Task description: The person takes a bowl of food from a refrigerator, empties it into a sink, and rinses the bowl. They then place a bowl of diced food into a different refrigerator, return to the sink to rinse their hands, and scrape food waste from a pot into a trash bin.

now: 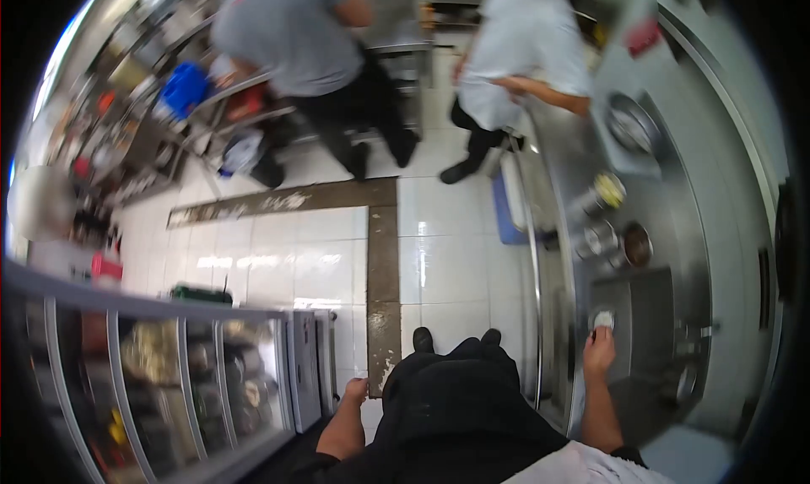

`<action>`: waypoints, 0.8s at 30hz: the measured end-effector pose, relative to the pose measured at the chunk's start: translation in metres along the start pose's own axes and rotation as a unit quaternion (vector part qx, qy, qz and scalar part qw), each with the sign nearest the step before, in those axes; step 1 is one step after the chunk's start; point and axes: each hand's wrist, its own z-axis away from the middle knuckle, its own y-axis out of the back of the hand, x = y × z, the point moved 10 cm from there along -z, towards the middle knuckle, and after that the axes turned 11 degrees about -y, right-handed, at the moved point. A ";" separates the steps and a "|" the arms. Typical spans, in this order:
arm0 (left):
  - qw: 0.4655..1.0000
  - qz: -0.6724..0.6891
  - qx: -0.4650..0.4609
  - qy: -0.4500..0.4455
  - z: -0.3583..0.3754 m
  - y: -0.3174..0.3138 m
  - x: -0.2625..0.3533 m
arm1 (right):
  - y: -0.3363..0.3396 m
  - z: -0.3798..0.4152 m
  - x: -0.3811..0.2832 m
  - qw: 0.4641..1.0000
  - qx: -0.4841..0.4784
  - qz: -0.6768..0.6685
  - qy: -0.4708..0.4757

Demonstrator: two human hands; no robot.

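Observation:
My right hand point(599, 351) reaches over the near-left edge of the steel sink point(612, 302). Its fingers close on a small round white object point(603, 319), whose kind I cannot make out. On the other side of my body, my left hand point(356, 389) hangs low near the side of a glass-door fridge point(304, 370). Its fingers look loosely curled, and I see nothing in them. The sink's tap point(704, 328) is to the right of the white object.
Metal containers point(636, 244) stand on the steel counter point(675, 189) beyond the sink. A rail point(533, 290) runs along the counter's front. Two people, one in a grey shirt point(283, 37) and one in a white shirt point(527, 45), stand ahead. A brown strip point(384, 273) crosses the tiled floor.

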 end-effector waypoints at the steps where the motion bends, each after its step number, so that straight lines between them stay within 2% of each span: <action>1: 1.000 0.002 -0.005 0.007 -0.009 0.005 -0.020 | -0.003 -0.001 -0.030 0.999 -0.001 -0.007 0.035; 3: 1.000 0.018 -0.015 0.010 -0.016 0.009 -0.039 | 0.002 0.004 -0.093 0.996 0.000 -0.019 0.091; 6: 0.994 0.103 0.025 -0.020 -0.004 0.021 -0.014 | -0.017 -0.001 -0.175 0.984 -0.010 -0.038 0.172; 9: 0.990 0.108 0.085 -0.040 -0.032 0.039 -0.015 | -0.019 -0.007 -0.272 0.959 -0.020 -0.094 0.266; 12: 0.984 0.122 0.116 -0.055 -0.035 0.057 0.008 | -0.029 -0.017 -0.366 0.923 -0.028 -0.130 0.362; 17: 0.978 0.035 0.199 -0.045 -0.041 0.088 0.027 | -0.056 -0.033 -0.532 0.868 -0.045 -0.143 0.474; 20: 0.973 0.120 0.194 0.035 -0.031 0.094 0.030 | -0.057 -0.033 -0.634 0.813 -0.056 -0.193 0.546; 21: 0.975 0.133 0.178 0.026 -0.041 0.095 0.024 | -0.052 -0.029 -0.667 0.794 -0.065 -0.213 0.565; 24: 0.940 0.289 0.178 0.023 -0.040 0.099 0.031 | -0.052 -0.025 -0.762 0.740 -0.085 -0.233 0.625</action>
